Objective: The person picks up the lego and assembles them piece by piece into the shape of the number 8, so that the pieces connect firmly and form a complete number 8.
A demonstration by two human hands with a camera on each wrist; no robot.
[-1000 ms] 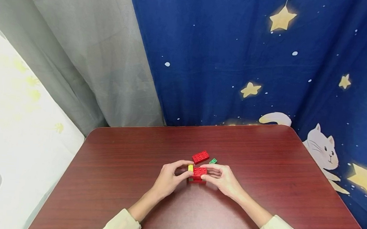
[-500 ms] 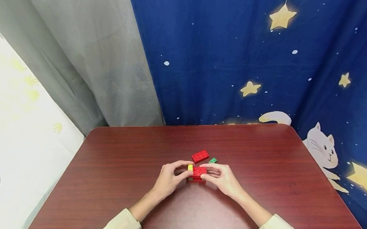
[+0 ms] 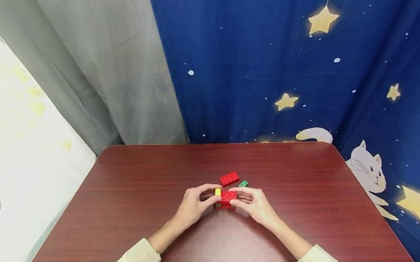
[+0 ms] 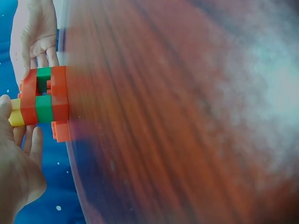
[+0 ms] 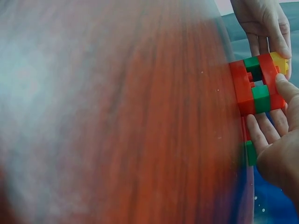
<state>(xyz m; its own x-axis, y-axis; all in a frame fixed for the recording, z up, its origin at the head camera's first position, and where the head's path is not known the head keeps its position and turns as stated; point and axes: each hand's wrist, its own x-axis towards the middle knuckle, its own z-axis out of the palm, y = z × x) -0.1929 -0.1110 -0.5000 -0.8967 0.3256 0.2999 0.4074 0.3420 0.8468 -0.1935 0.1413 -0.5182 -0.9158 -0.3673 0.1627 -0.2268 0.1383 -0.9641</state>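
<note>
A small stack of toy building bricks stands on the table between the two hands. Its lower red brick bears two green bricks, one at the left end and one at the right end, with a gap between them. Across both lies the upper red brick, and a yellow brick sits on its left end. The left hand pinches the yellow brick between thumb and index finger. With thumb and fingers, the right hand grips the right end of the upper red brick.
Just behind the stack lie a loose red brick and a small loose green brick. The brown wooden table reaches back to a blue star-patterned curtain and a grey curtain.
</note>
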